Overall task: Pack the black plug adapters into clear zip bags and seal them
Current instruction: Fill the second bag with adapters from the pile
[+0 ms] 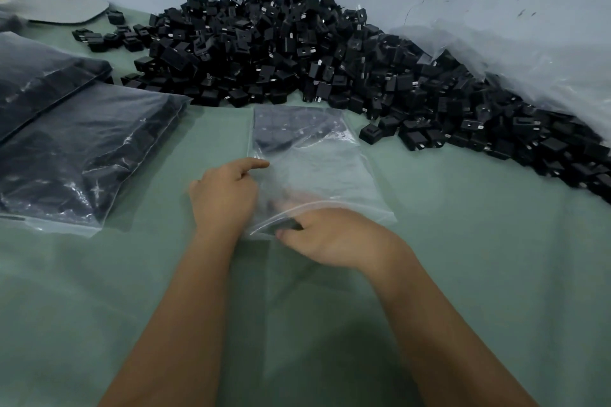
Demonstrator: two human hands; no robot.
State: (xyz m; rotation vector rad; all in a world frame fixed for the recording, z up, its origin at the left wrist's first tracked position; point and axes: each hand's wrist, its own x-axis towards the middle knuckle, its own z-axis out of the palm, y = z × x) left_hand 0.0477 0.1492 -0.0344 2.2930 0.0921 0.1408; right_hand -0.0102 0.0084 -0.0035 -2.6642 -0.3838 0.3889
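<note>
Fingers [291, 200] inside zip bag [330, 172] mouth

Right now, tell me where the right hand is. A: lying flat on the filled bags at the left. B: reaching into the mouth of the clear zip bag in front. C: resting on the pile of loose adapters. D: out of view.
B: the right hand has its fingers inside the mouth of the clear zip bag, seen through the plastic, while the left hand holds the bag's near edge.
</note>
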